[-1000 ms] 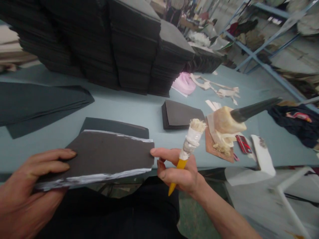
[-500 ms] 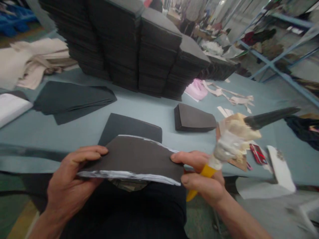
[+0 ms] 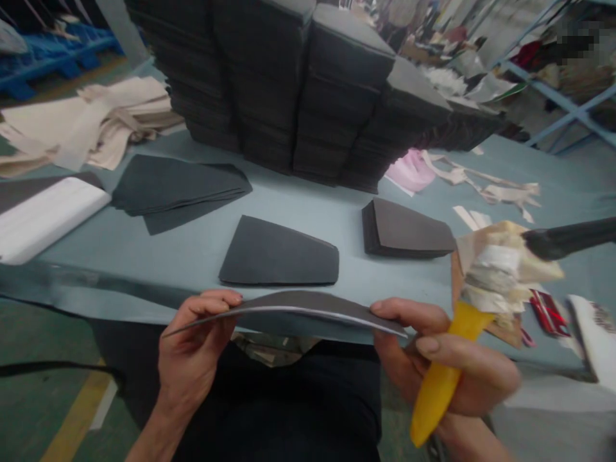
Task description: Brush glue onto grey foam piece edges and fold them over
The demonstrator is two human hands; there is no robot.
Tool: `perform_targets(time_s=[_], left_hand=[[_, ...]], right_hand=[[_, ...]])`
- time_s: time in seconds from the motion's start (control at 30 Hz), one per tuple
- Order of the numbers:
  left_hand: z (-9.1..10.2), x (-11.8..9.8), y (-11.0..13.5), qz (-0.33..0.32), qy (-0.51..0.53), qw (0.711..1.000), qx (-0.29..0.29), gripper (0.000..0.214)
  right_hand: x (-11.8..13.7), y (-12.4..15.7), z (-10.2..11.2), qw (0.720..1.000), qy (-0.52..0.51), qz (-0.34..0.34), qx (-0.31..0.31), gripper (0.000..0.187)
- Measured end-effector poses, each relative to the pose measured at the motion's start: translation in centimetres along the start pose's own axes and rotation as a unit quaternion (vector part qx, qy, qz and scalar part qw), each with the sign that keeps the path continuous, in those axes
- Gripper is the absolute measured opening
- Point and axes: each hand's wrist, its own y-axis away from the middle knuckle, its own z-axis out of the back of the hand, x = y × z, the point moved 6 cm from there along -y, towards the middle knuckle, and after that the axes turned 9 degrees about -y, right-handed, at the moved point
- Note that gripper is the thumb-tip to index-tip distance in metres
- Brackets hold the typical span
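Between my hands is a thin dark grey sheet piece [image 3: 298,300], bowed upward and seen nearly edge-on, with a whitish front edge. How many layers it has, I cannot tell. My left hand [image 3: 197,346] pinches its left end. My right hand [image 3: 447,359] grips its right end and also holds a yellow-handled tool [image 3: 440,391], with the handle between the fingers. Pale wrapping covers the tool's upper part, which looks like a brush. Just beyond the held piece, a dark tapered piece [image 3: 279,253] lies flat on the table.
Tall stacks of dark pieces [image 3: 269,83] stand at the back of the blue-green table [image 3: 298,199]. A smaller stack [image 3: 409,228] sits to the right, fanned sheets [image 3: 180,186] to the left. Beige cloth [image 3: 115,122], a white roll [image 3: 52,218] and a red object [image 3: 548,313] lie around.
The held piece has tilted from showing its broad face to nearly edge-on, and it has dropped lower. The flat piece behind it now shows whole. The view has shifted left.
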Motion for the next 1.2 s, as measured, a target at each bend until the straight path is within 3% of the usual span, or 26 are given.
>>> perform_targets(time_s=[0.13, 0.23, 0.33, 0.4, 0.5, 0.67, 0.8, 1.0, 1.2], left_hand=[[0.3, -0.2, 1.5, 0.032, -0.104, 0.994, -0.010, 0.017], [0.6, 0.0, 2.5, 0.070, -0.155, 0.985, -0.024, 0.026], [0.0, 0.2, 3.3, 0.081, -0.191, 0.978, 0.018, 0.031], [-0.8, 0.2, 4.0, 0.082, -0.209, 0.973, 0.050, 0.030], [-2.3, 0.0, 5.0, 0.098, -0.206, 0.971, 0.072, 0.023], [-4.8, -0.9, 5.5, 0.113, -0.155, 0.981, 0.030, 0.014], [-5.7, -1.6, 4.4, 0.083, -0.144, 0.986, -0.001, 0.019], [-4.3, -1.7, 1.8, 0.070, -0.182, 0.981, -0.025, 0.025], [-3.2, -3.3, -4.9, 0.017, -0.205, 0.978, 0.023, 0.024]], right_hand=[[-0.5, 1.3, -0.1, 0.995, 0.070, 0.043, -0.058, 0.036], [-1.9, 2.4, -0.4, 0.994, 0.107, 0.030, -0.024, 0.035], [-3.1, 4.4, 0.5, 0.989, 0.134, 0.045, -0.043, 0.030], [-4.3, 6.0, 1.8, 0.977, 0.192, 0.004, -0.088, 0.033], [-5.5, 8.1, 3.3, 0.962, 0.250, -0.062, -0.091, 0.043], [-4.8, 9.2, 5.0, 0.928, 0.345, -0.085, -0.110, 0.044], [-3.8, 8.3, 4.8, 0.909, 0.400, -0.028, -0.114, 0.034], [-4.7, 6.2, 3.4, 0.950, 0.297, -0.010, -0.091, 0.031], [-6.2, 0.8, 0.6, 0.977, 0.157, -0.043, -0.138, 0.028]])
